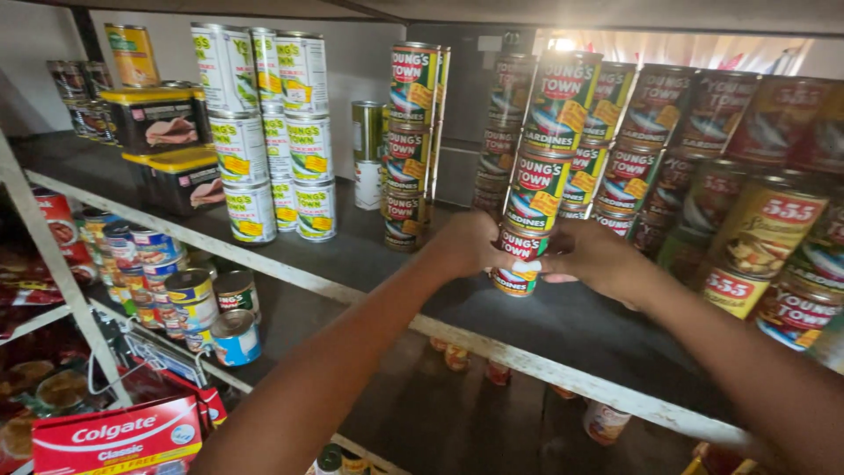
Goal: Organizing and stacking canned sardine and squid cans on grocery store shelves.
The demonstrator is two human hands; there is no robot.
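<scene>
- The fingers (479, 255) of the left hand (462, 246) wrap the left side of a red-labelled can (520, 262); the right hand (593, 257) clamps its right side, thumb across the front.
- Both hands are equally near; the can stands upright, lowest in a tilting column of cans (545, 149).
- It rests on the dark shelf (369, 255), with other stacks crowding close on both sides.
</scene>
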